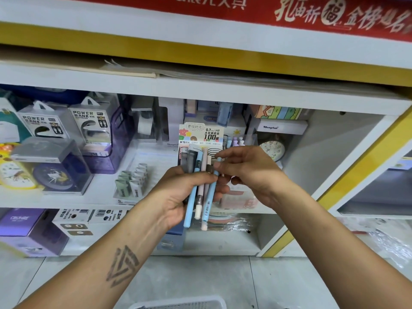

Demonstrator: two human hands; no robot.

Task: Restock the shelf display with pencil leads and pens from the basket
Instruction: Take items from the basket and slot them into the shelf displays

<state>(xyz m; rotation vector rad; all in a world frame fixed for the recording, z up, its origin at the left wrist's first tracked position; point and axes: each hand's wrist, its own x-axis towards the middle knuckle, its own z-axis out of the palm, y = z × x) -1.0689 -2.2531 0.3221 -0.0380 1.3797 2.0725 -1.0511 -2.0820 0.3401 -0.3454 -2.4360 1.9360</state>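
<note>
Basket [178, 303] sits nearest; left hand [178, 192] grips pens [200, 190], right hand [245, 172] pinches one, best drawn out straight.

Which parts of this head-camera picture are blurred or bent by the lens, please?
Head view: the red banner at top right is smeared; wide-angle distortion bows the shelf edge; the left hand, right hand and pens are fairly sharp; the power bank boxes catch soft glare.
</note>
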